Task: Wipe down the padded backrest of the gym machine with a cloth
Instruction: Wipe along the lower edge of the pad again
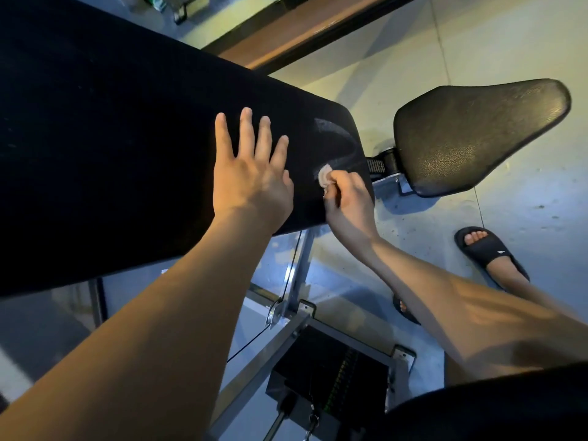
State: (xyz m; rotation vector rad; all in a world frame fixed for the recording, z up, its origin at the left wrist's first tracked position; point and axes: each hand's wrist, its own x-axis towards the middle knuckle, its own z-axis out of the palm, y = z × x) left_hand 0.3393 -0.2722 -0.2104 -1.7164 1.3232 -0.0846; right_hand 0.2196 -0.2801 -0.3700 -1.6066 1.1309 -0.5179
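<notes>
The long black padded backrest (pixel 111 138) slants across the left and middle of the view. My left hand (pixel 251 173) lies flat on it, fingers spread, holding nothing. My right hand (pixel 346 198) is at the pad's lower right corner, closed around a small bunched pale cloth (pixel 324 177) that presses on the padding. Curved damp streaks (pixel 337 135) mark the pad just above the cloth.
A separate black padded seat (pixel 477 135) sits to the right on a metal bracket. Below the backrest are the grey steel frame (pixel 299 281), a cable and a black weight stack (pixel 331 374). My foot in a black slide sandal (pixel 490 253) stands on the pale concrete floor.
</notes>
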